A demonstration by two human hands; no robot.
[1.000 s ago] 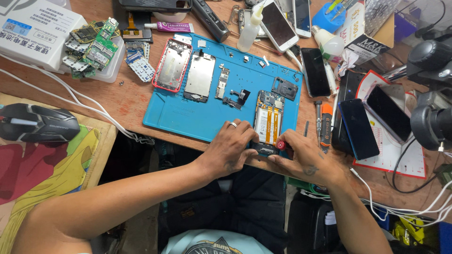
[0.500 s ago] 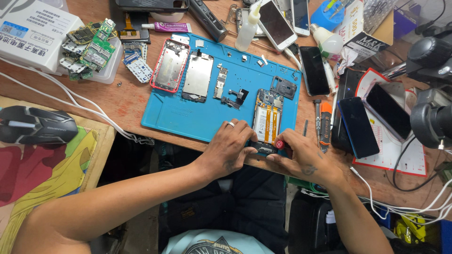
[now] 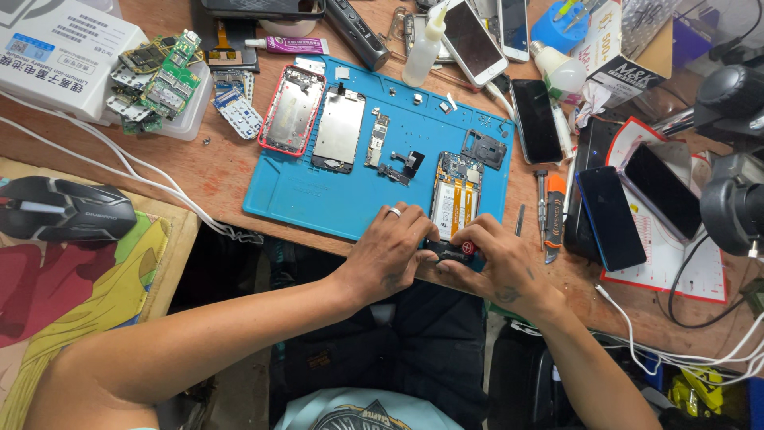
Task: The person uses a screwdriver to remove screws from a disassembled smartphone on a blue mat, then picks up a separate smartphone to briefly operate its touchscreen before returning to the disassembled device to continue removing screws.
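While gripped, small black tool (image 3: 450, 252), blue rubbery mat (image 3: 302, 191)

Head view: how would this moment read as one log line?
left hand: on small black tool | right hand: same tool | opened phone: on blue mat

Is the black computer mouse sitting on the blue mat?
No, the mouse rests on a colourful pad at the left, well apart from the blue mat.
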